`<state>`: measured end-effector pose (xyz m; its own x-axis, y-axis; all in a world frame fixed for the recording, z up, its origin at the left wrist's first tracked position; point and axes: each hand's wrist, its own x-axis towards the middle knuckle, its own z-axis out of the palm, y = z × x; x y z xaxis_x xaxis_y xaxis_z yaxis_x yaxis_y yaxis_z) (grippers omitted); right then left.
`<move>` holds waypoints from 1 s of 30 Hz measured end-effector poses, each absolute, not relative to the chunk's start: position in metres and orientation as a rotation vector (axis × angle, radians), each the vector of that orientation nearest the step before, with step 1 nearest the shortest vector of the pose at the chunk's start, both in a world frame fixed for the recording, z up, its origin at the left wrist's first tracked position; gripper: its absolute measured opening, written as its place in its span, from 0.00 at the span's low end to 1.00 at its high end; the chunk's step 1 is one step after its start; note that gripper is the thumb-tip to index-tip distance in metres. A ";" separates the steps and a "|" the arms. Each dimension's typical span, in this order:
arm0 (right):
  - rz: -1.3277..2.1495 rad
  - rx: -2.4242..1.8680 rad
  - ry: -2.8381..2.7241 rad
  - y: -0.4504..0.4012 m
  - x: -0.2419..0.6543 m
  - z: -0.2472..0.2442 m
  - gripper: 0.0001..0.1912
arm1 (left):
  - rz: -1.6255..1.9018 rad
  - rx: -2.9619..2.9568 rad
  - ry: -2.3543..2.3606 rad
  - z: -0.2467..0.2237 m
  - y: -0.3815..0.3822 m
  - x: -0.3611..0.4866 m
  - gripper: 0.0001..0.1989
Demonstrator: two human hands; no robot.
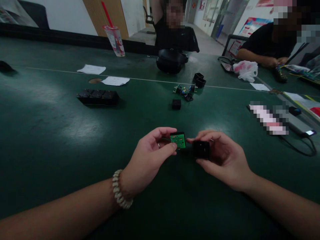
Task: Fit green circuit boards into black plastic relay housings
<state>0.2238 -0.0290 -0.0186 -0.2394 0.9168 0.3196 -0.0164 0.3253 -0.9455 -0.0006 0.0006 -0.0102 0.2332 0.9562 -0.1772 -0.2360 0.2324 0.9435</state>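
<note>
"Where's the green circuit board (180, 140)?"

"Pinched in the left hand (150, 153), thumb on its face."

"And the right hand (226, 158)?"

"Gripping a black plastic housing (202, 149) just beside it. I'd hold the board by its edges, for safer handling."

"Beyond?"

"1 small black block (176, 104) on the green table (140, 113), near loose electronics (183, 90)."
</note>
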 end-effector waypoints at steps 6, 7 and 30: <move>1.030 -0.832 -1.610 -0.028 0.225 -0.020 0.26 | 0.999 0.976 0.968 -0.009 0.000 -0.002 0.16; 1.015 -0.838 -1.623 -0.028 0.225 -0.020 0.26 | 0.993 0.980 0.972 -0.009 0.000 -0.002 0.16; 1.003 -0.859 -1.653 -0.027 0.227 -0.019 0.25 | 1.007 0.989 0.976 -0.008 0.000 -0.001 0.15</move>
<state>0.2275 -0.0268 -0.0189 -0.2681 0.8871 0.3757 0.0765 0.4084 -0.9096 -0.0014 -0.0003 -0.0079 0.2350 0.9560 -0.1755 -0.2054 0.2253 0.9524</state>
